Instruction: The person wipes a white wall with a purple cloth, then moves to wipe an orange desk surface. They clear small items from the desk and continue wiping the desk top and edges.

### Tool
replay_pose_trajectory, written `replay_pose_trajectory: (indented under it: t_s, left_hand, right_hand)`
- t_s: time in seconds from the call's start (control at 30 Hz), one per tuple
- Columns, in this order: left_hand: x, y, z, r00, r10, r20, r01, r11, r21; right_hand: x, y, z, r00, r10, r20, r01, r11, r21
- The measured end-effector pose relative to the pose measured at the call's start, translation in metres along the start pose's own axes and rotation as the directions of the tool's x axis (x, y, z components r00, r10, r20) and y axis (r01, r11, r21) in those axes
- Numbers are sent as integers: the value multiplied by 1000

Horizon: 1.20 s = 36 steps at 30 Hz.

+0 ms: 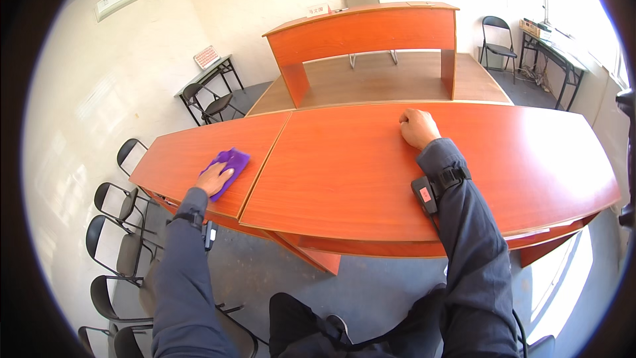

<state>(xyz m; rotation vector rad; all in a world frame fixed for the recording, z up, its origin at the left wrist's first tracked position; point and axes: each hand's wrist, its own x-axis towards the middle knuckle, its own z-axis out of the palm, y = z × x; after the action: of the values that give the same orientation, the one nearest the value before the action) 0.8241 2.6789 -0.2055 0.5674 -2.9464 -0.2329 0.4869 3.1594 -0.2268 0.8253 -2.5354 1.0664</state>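
My left hand presses a purple cloth flat on the left one of two adjoining reddish wooden tables, a little left of the seam between them. The palm covers part of the cloth, which spreads out beyond the fingers to the right. On the larger table to the right, towards its far edge, my right hand rests with its fingers curled in, and no object shows in it. Both wrists wear dark straps with small devices over dark sleeves.
Several black folding chairs line the left wall. Beyond the tables, a wooden desk with a name plate stands on a low platform. Narrow side tables stand at the back left and right. Under the near table edge, a panel leg sticks out.
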Motion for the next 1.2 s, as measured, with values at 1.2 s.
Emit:
replay_pose_trajectory:
  t_s: [1.2]
  left_hand:
    - [-78,361,67,757,654,-7,-650,751,-114]
  right_hand:
    - [1,6,0,998,-68,0,68,997,33]
